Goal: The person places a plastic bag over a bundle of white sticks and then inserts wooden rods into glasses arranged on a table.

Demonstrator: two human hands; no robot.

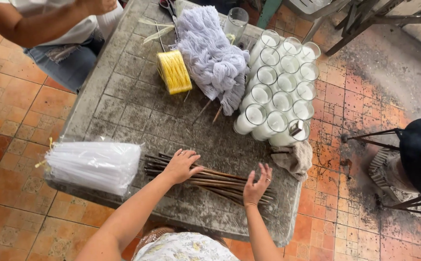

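A bundle of thin dark brown sticks (220, 182) lies across the near part of a worn grey stone table (123, 104). My left hand (181, 166) rests palm down on the sticks' left portion, fingers spread. My right hand (257, 184) hovers over the sticks' right portion with fingers apart and a ring on one finger; it grips nothing. A stack of clear plastic sleeves (94, 166) lies at the table's near left corner, left of my left hand.
Several glass tumblers filled with white wax (280, 82) stand at the right. A hank of white string (213, 55), a yellow twine spool (174, 71), scissors (168, 7), a grey rag (295, 158). Another person (51, 29) sits far left. A dark stove (413, 159) stands right.
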